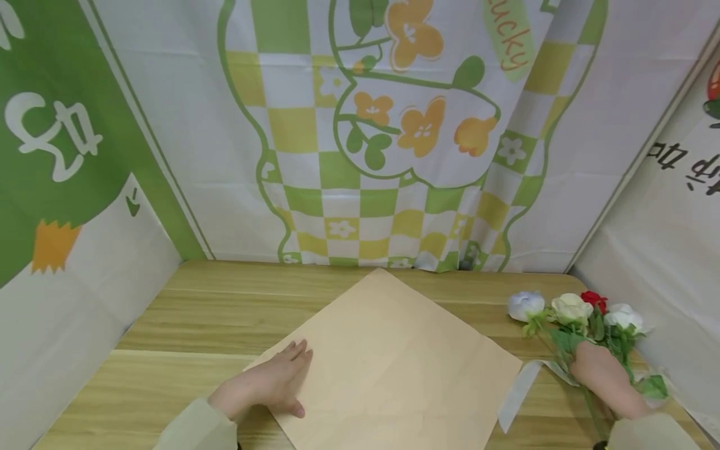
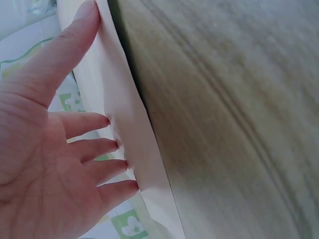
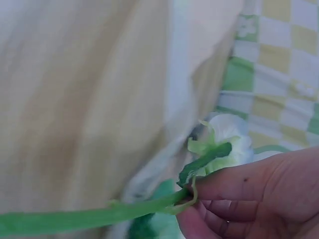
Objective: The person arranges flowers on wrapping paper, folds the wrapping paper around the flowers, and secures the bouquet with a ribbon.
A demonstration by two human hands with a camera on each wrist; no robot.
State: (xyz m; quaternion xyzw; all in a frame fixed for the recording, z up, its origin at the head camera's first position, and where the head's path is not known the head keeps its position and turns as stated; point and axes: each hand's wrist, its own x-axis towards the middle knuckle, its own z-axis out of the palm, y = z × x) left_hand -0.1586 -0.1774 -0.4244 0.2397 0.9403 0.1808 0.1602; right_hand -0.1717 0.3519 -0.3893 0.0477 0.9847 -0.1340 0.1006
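A large sheet of tan paper (image 1: 394,356) lies cornerwise on the wooden table, one corner pointing at the back wall. On its left edge rests my left hand (image 1: 272,381), fingers spread and thumb apart. In the left wrist view the fingertips of that hand (image 2: 65,149) touch the paper (image 2: 134,124). My right hand (image 1: 604,372) is over the artificial flowers at the right. The right wrist view shows its thumb and fingers pinching a green flower stem (image 3: 99,219), with a pale bloom (image 3: 232,137) just beyond the hand (image 3: 259,199).
Around the right hand lie a pale lavender flower (image 1: 525,306), a cream rose (image 1: 570,309), a red rose (image 1: 594,301) and a white flower (image 1: 623,317). A white ribbon (image 1: 520,394) curls beside the paper's right corner. Printed cloth (image 1: 394,212) hangs behind the table.
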